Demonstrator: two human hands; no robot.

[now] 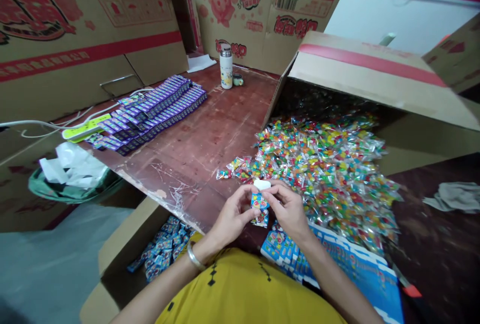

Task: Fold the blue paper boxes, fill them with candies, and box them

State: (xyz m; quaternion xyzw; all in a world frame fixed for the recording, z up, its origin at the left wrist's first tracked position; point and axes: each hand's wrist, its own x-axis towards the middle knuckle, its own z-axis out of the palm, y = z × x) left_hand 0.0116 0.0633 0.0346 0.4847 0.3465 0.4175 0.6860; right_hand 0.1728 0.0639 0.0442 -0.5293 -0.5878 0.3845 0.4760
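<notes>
Between my hands, close in front of my body, is a small blue printed candy box with its white top flap raised. My left hand grips the box from the left, thumb across its front. From the right, the fingers of my right hand pinch the upper edge by the flap. Just beyond lies a large heap of clear bags of colourful candy, spilling out of a tipped carton. Flat blue box blanks are fanned out under my right forearm.
An open carton holding several filled blue boxes stands below the table edge at left. Rows of purple boxes, a yellow-green power strip, and a white bottle with a small green cup are farther back. Large cartons wall the far side.
</notes>
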